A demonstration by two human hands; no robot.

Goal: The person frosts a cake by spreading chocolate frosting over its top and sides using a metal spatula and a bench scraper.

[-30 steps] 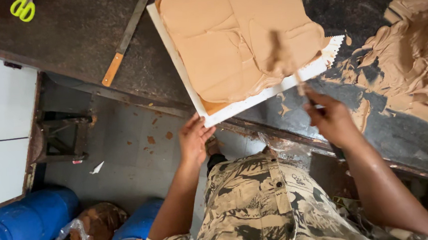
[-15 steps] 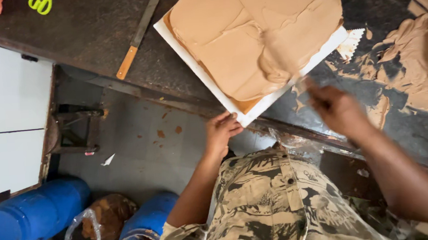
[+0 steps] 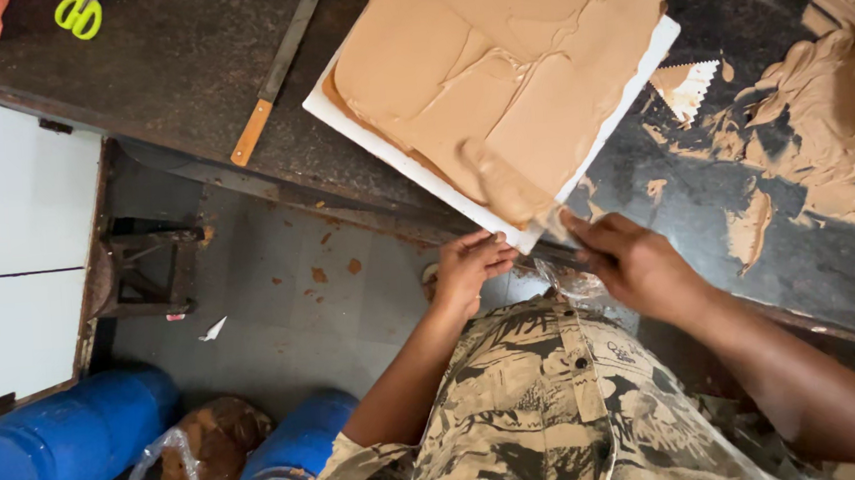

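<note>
I see the square slab of cake coated in tan-brown icing [image 3: 501, 74] lying on a white rectangular board [image 3: 359, 124], which sits on the dark bench [image 3: 165, 68] with its near corner projecting over the bench edge toward me. My left hand [image 3: 470, 267] is below that corner, fingers [image 3: 494, 255] curled together on the board's underside and edge. My right hand [image 3: 635, 261] is just to the right of the same corner, fingers closed on a thin handle; the blade [image 3: 504, 189] it carries is blurred and smeared with icing, and runs up and to the left from the fingers across the near edge of the icing. The slab therefore lies ahead of and above both hands, its long axis running diagonally from near-left to far-right; the right hand is the nearer to the iced face. A serrated scraper [image 3: 688, 86] lies on the bench just beside the board's right edge. Smeared icing [image 3: 840, 111] covers the bench farther right. A long wooden-handled flat blade [image 3: 280, 70] and green-handled scissors [image 3: 79, 14] lie well apart to the left. On the floor, blue plastic drums [image 3: 61, 451] stand beside a clear bag holding brown scraps [image 3: 188, 467]; the drums' contents are not visible.
</note>
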